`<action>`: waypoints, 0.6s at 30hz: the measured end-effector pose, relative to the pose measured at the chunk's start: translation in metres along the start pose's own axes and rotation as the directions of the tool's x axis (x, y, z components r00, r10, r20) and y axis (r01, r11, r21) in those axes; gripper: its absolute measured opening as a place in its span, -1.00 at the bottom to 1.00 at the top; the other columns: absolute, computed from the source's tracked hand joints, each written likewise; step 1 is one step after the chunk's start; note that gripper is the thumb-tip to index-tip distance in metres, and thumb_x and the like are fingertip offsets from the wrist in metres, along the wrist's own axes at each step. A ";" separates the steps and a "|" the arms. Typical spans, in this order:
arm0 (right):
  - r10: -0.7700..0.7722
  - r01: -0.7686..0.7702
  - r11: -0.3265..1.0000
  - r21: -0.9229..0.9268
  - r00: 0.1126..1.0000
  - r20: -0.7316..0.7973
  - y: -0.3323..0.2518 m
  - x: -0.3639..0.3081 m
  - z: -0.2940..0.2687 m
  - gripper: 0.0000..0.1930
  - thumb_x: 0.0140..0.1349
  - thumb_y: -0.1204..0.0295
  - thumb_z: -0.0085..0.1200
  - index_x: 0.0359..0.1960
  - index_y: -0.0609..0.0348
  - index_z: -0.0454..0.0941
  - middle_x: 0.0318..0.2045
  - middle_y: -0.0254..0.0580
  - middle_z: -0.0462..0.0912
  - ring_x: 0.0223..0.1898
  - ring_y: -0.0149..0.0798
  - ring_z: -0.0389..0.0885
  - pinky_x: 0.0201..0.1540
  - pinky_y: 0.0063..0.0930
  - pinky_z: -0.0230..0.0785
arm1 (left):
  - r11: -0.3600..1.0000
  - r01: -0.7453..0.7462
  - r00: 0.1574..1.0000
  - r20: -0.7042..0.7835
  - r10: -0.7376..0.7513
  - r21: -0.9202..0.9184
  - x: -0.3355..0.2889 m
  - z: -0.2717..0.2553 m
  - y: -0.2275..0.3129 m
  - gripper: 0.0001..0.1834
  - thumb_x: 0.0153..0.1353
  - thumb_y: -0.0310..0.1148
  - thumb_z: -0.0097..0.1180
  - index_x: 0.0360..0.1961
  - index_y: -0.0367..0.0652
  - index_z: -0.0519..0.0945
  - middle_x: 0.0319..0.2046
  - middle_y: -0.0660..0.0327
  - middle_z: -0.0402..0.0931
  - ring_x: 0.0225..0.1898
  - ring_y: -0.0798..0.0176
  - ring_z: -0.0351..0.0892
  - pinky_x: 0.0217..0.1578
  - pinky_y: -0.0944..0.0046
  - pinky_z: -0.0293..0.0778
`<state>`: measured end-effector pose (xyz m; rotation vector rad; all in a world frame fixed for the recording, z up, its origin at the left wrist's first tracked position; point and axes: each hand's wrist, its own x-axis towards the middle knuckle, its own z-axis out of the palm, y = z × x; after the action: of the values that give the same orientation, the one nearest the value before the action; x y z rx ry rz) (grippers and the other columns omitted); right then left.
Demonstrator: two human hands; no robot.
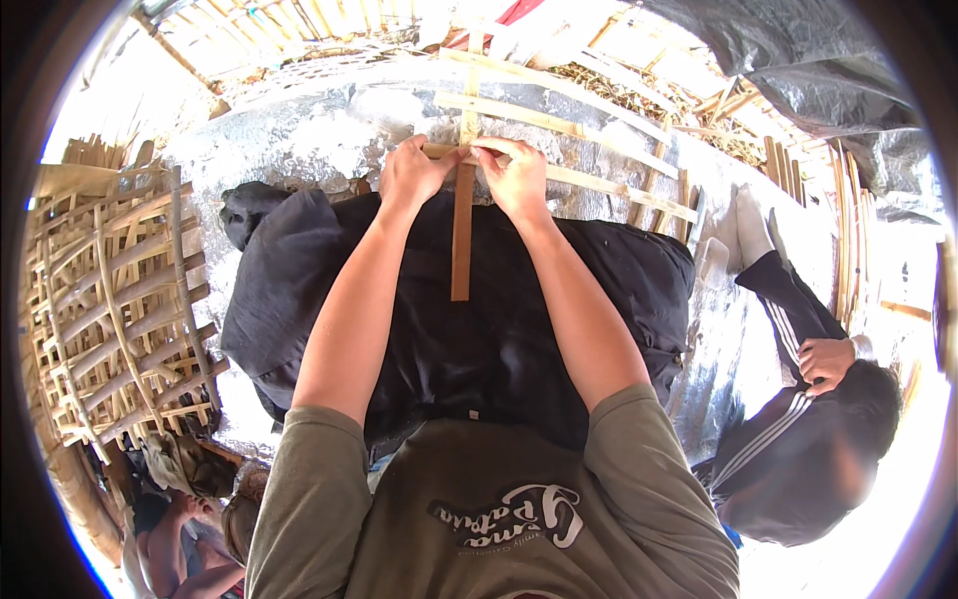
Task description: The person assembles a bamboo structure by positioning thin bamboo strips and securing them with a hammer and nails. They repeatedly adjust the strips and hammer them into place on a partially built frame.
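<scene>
Both my hands are at the crossing of two flat bamboo slats, over my black-covered lap. My left hand (414, 174) pinches the crossing from the left, its thumb by the near crosswise slat (624, 193). From the right, my right hand (515, 178) closes its thumb and fingers at the same joint. The lengthwise slat (461, 240) runs under my fingertips, its brown end lying toward me on the black cloth (629, 265). Farther off, more crosswise slats (559, 122) lie over it and extend to the right. My fingers hide the joint itself.
A bamboo lattice panel (185, 265) stands at the left. To the right sits a person (798, 469) in dark striped clothing; another person (165, 539) is at the lower left. Shiny sheeting (279, 145) covers the ground, and dark plastic (778, 45) hangs at the upper right.
</scene>
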<state>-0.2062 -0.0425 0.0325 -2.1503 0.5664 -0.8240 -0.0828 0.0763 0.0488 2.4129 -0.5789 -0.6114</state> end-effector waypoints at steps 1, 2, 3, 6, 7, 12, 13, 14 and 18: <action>-0.006 0.006 1.000 -0.008 1.000 -0.014 0.000 0.000 0.001 -0.89 0.14 0.52 0.33 -0.28 0.12 0.77 -0.31 -0.13 0.79 -0.34 -0.22 0.78 -0.21 -0.43 0.60 | 1.000 -0.005 1.000 -0.015 0.005 0.003 0.000 0.001 0.000 -0.22 -0.04 0.36 0.34 -0.27 -0.29 0.65 -0.23 -0.17 0.68 -0.06 -0.15 0.67 -0.03 -0.03 0.52; -0.013 0.013 1.000 -0.016 1.000 -0.029 0.001 0.001 0.001 -0.89 0.14 0.52 0.33 -0.28 0.12 0.77 -0.31 -0.13 0.79 -0.34 -0.20 0.77 -0.21 -0.41 0.60 | 1.000 -0.011 0.999 -0.031 0.011 0.006 0.001 0.001 -0.001 -0.22 -0.03 0.35 0.34 -0.28 -0.29 0.65 -0.23 -0.16 0.68 -0.06 -0.15 0.67 -0.03 -0.03 0.52; -0.020 0.019 1.000 -0.024 0.999 -0.043 0.001 0.001 0.002 -0.89 0.13 0.52 0.33 -0.29 0.12 0.77 -0.31 -0.12 0.79 -0.33 -0.19 0.77 -0.21 -0.40 0.61 | 1.000 -0.016 0.999 -0.046 0.016 0.009 0.001 0.002 -0.001 -0.23 -0.03 0.35 0.34 -0.28 -0.28 0.65 -0.24 -0.16 0.68 -0.07 -0.15 0.67 -0.03 -0.03 0.52; -0.043 0.042 0.999 -0.025 0.998 -0.046 -0.001 0.001 0.000 -0.89 0.13 0.52 0.33 -0.29 0.10 0.78 -0.31 -0.12 0.79 -0.33 -0.17 0.77 -0.19 -0.38 0.61 | 0.998 0.026 1.000 0.002 -0.026 0.057 -0.003 -0.003 0.008 -0.30 0.01 0.29 0.37 -0.20 -0.20 0.67 -0.18 -0.09 0.70 -0.02 -0.11 0.69 -0.02 -0.03 0.57; -0.057 0.055 0.998 -0.044 0.997 -0.049 -0.002 0.001 0.000 -0.89 0.12 0.51 0.33 -0.29 0.09 0.78 -0.31 -0.12 0.79 -0.33 -0.16 0.77 -0.19 -0.37 0.61 | 0.999 0.014 1.000 -0.008 -0.014 0.043 -0.003 -0.003 0.007 -0.28 0.00 0.31 0.36 -0.23 -0.23 0.66 -0.21 -0.11 0.70 -0.04 -0.12 0.68 -0.03 -0.03 0.56; -0.090 0.082 0.987 -0.140 0.995 -0.047 -0.003 0.001 0.003 -0.91 0.13 0.46 0.34 -0.31 0.05 0.78 -0.34 -0.15 0.78 -0.34 -0.14 0.76 -0.21 -0.35 0.60 | 1.000 0.000 1.000 -0.018 0.000 0.017 -0.002 -0.002 0.002 -0.24 -0.02 0.34 0.35 -0.30 -0.28 0.64 -0.26 -0.15 0.68 -0.08 -0.16 0.67 -0.04 -0.03 0.52; -0.096 0.089 0.983 -0.160 0.995 -0.039 -0.004 0.001 0.002 -0.91 0.14 0.45 0.34 -0.31 0.05 0.78 -0.34 -0.15 0.78 -0.35 -0.13 0.75 -0.23 -0.34 0.59 | 1.000 0.008 1.000 -0.011 -0.008 0.030 -0.003 -0.003 0.004 -0.25 -0.01 0.32 0.36 -0.25 -0.27 0.65 -0.23 -0.13 0.69 -0.05 -0.14 0.67 -0.02 -0.02 0.54; -0.102 0.095 0.979 -0.178 0.994 -0.032 -0.005 0.000 0.001 -0.91 0.14 0.44 0.33 -0.31 0.04 0.78 -0.35 -0.15 0.78 -0.36 -0.13 0.75 -0.25 -0.34 0.59 | 0.999 0.017 1.000 -0.004 -0.017 0.042 -0.004 -0.005 0.007 -0.26 0.00 0.30 0.37 -0.20 -0.25 0.67 -0.19 -0.11 0.70 -0.02 -0.12 0.68 -0.01 -0.01 0.55; -0.145 0.137 0.984 -0.117 0.987 -0.067 0.002 0.001 0.006 -0.96 0.15 0.40 0.29 -0.36 -0.06 0.76 -0.47 -0.32 0.75 -0.44 -0.18 0.66 -0.26 -0.23 0.43 | 0.998 0.018 1.000 -0.021 -0.017 0.056 -0.005 -0.004 0.009 -0.26 0.01 0.28 0.39 -0.12 -0.24 0.69 -0.14 -0.11 0.70 0.02 -0.10 0.67 0.02 0.01 0.56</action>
<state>-0.2019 -0.0414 0.0288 -2.2909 0.5136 -0.9742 -0.0870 0.0741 0.0585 2.4760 -0.5740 -0.5841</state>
